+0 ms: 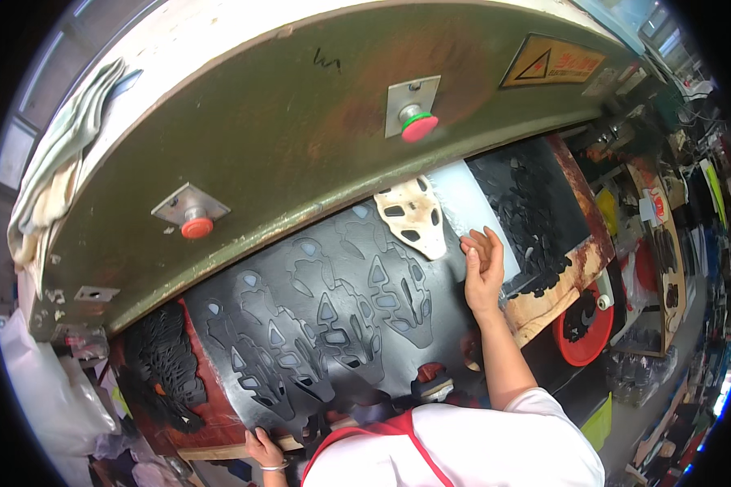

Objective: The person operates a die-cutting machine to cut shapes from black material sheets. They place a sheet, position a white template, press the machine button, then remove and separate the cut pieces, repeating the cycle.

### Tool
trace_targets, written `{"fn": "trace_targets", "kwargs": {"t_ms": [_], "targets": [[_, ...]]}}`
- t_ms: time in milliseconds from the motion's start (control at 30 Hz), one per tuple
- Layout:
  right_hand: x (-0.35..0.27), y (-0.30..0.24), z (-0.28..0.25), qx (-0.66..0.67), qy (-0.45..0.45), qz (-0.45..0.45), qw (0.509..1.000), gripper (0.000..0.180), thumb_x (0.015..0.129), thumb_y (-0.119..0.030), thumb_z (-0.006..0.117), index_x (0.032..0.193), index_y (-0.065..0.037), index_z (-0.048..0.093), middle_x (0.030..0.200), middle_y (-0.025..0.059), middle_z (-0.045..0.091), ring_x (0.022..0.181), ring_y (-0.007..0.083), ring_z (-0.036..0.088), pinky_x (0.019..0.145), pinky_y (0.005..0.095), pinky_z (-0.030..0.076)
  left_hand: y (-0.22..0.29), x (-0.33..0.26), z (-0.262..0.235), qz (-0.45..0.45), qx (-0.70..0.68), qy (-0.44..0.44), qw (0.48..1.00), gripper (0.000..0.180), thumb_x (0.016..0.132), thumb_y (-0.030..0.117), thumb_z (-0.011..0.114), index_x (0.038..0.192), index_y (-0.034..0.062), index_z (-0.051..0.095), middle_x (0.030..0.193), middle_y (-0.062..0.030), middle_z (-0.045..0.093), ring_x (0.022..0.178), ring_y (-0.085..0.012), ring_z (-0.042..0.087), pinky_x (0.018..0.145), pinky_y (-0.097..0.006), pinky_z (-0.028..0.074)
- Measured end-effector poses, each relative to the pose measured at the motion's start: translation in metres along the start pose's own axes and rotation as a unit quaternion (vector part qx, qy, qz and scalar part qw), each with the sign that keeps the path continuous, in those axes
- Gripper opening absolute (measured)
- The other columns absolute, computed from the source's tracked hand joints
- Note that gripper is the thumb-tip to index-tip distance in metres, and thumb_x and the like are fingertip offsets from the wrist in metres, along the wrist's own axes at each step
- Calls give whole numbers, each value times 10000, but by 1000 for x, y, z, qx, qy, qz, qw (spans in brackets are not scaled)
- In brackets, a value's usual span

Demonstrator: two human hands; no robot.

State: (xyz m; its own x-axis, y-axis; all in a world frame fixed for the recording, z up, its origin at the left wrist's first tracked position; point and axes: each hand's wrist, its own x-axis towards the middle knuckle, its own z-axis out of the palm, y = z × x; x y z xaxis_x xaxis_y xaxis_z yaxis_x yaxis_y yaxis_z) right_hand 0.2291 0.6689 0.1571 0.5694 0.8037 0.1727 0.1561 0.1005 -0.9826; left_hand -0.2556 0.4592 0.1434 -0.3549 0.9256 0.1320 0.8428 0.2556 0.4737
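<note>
A black sheet [349,268] covers the middle of the work surface, with several rows of cut-out upper-shaped outlines and slots in it. On its far right part lies a cream cutting die [412,221] with dark openings. My right hand [483,264] is just right of the die, raised above the sheet's right side, its fingers apart and holding nothing. At the sheet's near left corner, my left hand [264,449] has its fingers closed at the edge; part of the grip is hard to see.
A green press beam [284,114] spans the far side, with a left red button [196,224] and a right red button [419,127]. Black cut pieces [166,365] lie at left. On the right are a white board [471,195], more black pieces [528,211] and a red basin [586,345].
</note>
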Motion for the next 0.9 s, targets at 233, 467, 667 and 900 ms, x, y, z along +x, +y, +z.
{"fn": "trace_targets", "kwargs": {"t_ms": [233,467,667,900], "targets": [[80,-40,58,-151,43,-149,976,617,912,-195,521,1423,22,253,1366,243,396,1246,352,432,969,422,418,8,71,23,-17,-32,-5,999,379,946,234,488,760,-94,526,695,-284,521,652,-463,499,594,-498,366],[141,-94,135,-272,98,-328,900,958,873,-552,511,1456,68,71,1470,380,-2,1363,538,57,1100,588,104,25,146,41,11,-51,18,998,347,943,228,481,732,-45,514,674,-239,516,629,-420,504,578,-481,361],[136,-82,129,-295,67,-297,905,1007,824,-485,631,1456,63,70,1474,368,-15,1365,528,65,1095,585,125,33,186,37,24,-40,3,999,319,946,233,494,787,-38,549,661,-223,528,607,-408,516,559,-466,374],[84,-26,36,-379,55,-144,912,777,710,-289,791,1328,13,430,1221,258,518,1120,346,520,946,405,422,38,184,39,26,-36,59,997,330,920,231,553,713,-23,509,622,-216,512,574,-392,503,533,-463,363]]}}
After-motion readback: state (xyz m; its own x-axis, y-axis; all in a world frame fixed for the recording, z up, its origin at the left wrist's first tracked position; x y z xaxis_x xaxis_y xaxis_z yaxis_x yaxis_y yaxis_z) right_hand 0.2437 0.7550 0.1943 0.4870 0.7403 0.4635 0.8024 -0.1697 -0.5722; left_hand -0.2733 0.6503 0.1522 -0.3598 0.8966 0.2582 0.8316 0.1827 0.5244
